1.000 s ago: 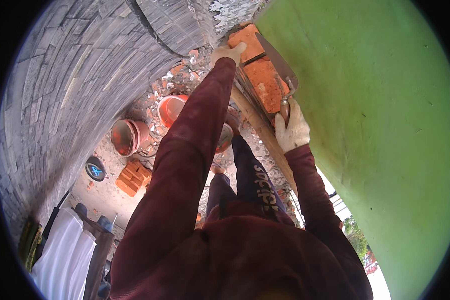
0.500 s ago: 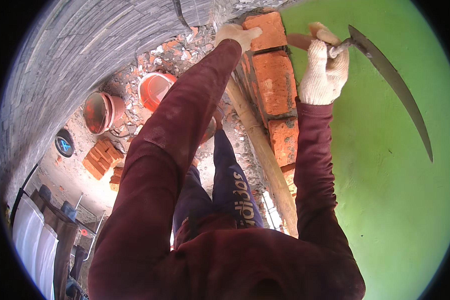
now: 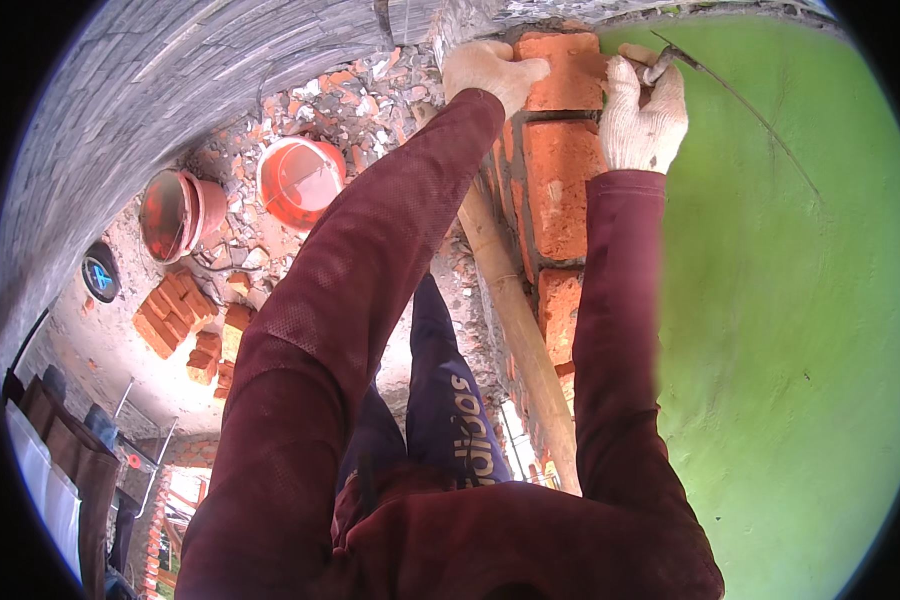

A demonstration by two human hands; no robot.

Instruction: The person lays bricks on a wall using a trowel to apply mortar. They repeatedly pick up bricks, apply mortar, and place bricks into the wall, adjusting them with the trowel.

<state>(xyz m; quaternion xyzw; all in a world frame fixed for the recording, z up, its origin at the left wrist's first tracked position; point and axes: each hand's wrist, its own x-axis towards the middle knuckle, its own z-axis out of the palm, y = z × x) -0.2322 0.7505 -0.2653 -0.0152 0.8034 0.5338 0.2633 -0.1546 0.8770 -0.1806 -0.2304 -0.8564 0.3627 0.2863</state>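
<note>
Head view, looking down a brick wall [image 3: 562, 190] from its top. Both hands are gloved in off-white knit, sleeves dark red.

Left hand [image 3: 490, 68]: laid flat on the top brick [image 3: 570, 66], fingers together and curled over its left edge, palm pressing on it. It grips nothing else. The top brick sits on the uppermost course, at the upper middle of the picture, touching the green wall face on its right.

Right hand [image 3: 644, 112]: closed in a fist around the handle of a trowel [image 3: 730, 95]. The handle end shows above the knuckles; the thin blade runs edge-on up and right across the green plastered wall [image 3: 790, 320]. The hand is just beside the top brick's right end, against the green surface. Cannot tell whether the blade touches the plaster.

Below the top brick: more orange courses with grey mortar joints, running down the picture. A bamboo pole [image 3: 515, 320] leans along the left face of the wall, just beside it.

Ground far below, left: two orange buckets [image 3: 300, 180] lying in rubble, one beside the other, and a small stack of loose bricks [image 3: 175, 310] lower left of them. A round blue-and-black object [image 3: 100, 272] lies near the left rim; too small to tell what it is. A grey block wall [image 3: 170, 80] curves across the upper left.

The person's legs in dark blue trousers [image 3: 450, 400] show between the arms.
</note>
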